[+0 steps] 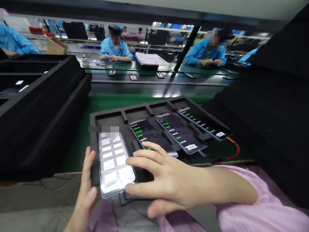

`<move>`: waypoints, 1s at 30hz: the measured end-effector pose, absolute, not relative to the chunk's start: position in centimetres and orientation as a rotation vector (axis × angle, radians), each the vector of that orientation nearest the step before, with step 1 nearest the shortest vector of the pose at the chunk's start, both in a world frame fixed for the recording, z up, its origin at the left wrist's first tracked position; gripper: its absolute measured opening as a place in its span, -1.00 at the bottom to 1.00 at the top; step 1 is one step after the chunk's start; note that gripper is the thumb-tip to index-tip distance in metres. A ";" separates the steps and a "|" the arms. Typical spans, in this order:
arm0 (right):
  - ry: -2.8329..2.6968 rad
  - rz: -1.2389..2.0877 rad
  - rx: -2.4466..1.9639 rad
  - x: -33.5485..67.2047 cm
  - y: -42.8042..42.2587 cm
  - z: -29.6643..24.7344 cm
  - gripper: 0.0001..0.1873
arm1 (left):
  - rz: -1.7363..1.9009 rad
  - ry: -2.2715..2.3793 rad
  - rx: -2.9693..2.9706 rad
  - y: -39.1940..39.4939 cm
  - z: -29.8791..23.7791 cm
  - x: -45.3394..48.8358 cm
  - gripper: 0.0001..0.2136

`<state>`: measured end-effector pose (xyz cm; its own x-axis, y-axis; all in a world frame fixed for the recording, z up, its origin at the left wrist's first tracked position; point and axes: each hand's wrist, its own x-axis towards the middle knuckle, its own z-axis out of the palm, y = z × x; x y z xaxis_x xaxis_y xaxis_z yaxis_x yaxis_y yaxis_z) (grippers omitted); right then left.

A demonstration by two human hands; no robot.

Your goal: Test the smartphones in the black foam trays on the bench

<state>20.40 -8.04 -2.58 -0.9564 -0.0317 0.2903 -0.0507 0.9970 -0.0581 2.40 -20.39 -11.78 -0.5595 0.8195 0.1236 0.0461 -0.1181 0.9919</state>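
A black foam tray (108, 116) lies in front of me with several phones in its slots. The leftmost phone (113, 161) has a bright white screen. My right hand (166, 180) reaches across from the right, fingers spread, with its fingertips on that phone's right edge and lower corner. My left hand (85, 190) lies flat along the phone's left edge, fingers straight. The second phone (149, 135), third phone (180, 132) and fourth phone (202, 122) show dark screens with green lines.
Stacked black foam trays (41, 106) rise at my left, and a tall black stack (272, 106) at my right. A red cable (235, 149) curls beside the tray. Beyond runs a conveyor belt (154, 87) with phones; people in blue coats (116, 48) sit behind it.
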 end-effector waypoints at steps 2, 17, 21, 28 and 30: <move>-2.895 0.106 0.061 19.8 -8.0 -2.7 -0.61 | 1.762 1.572 0.985 -20.4 -11.7 2.4 -0.55; -2.914 0.162 -0.052 19.2 -7.6 -2.8 -0.58 | 1.772 1.625 0.995 -20.4 -12.0 2.4 -0.53; -2.932 0.190 0.092 19.0 -7.9 -2.7 -0.62 | 1.773 1.624 0.982 -20.4 -11.9 2.5 -0.52; -3.051 0.119 -0.193 18.3 -7.1 -2.7 -0.55 | 1.754 1.607 0.990 -20.4 -12.3 2.1 -0.55; -3.075 0.107 -0.190 18.2 -7.0 -2.4 -0.52 | 1.766 1.601 0.997 -20.3 -12.4 2.1 -0.56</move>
<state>18.22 -7.00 -2.38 -0.9907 0.1249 0.0543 0.1209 0.9900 -0.0729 2.12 -20.32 -12.40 -0.5732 0.8038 0.1592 0.0803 -0.1383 0.9871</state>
